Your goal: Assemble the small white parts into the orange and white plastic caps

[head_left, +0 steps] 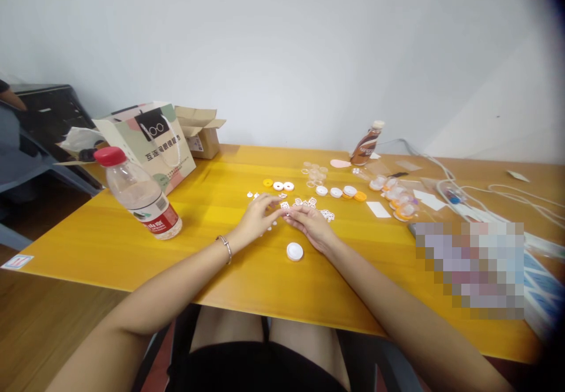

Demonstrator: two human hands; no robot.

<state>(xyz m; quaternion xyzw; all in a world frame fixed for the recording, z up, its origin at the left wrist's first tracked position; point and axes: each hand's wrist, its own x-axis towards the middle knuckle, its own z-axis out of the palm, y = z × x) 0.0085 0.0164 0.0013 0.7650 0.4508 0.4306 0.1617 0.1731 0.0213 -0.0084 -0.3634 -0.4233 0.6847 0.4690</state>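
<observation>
A small white perforated plastic piece (pixel 285 206) is pinched at the fingertips of my right hand (pixel 314 227). My left hand (pixel 258 218) meets it from the other side, thumb and fingers closed on the piece's edge. Just behind my fingers lies a loose group of similar white perforated pieces (pixel 311 202), with more (pixel 326 215) to the right of my right hand. Tiny white parts (pixel 250 195) are scattered around my left hand, partly hidden by it. Nearer to me, a round white cap (pixel 295 252) rests on the yellow table (pixel 247 280).
Round white caps (pixel 322 191), an orange ring (pixel 360 196) and clear rings (pixel 315 174) lie farther back. At left stand a red-capped bottle (pixel 143 198), a paper bag (pixel 150 145) and a cardboard box (pixel 200 133). A brown drink bottle (pixel 367 145), orange-and-clear cases (pixel 404 208) and white cables (pixel 445 174) occupy the right.
</observation>
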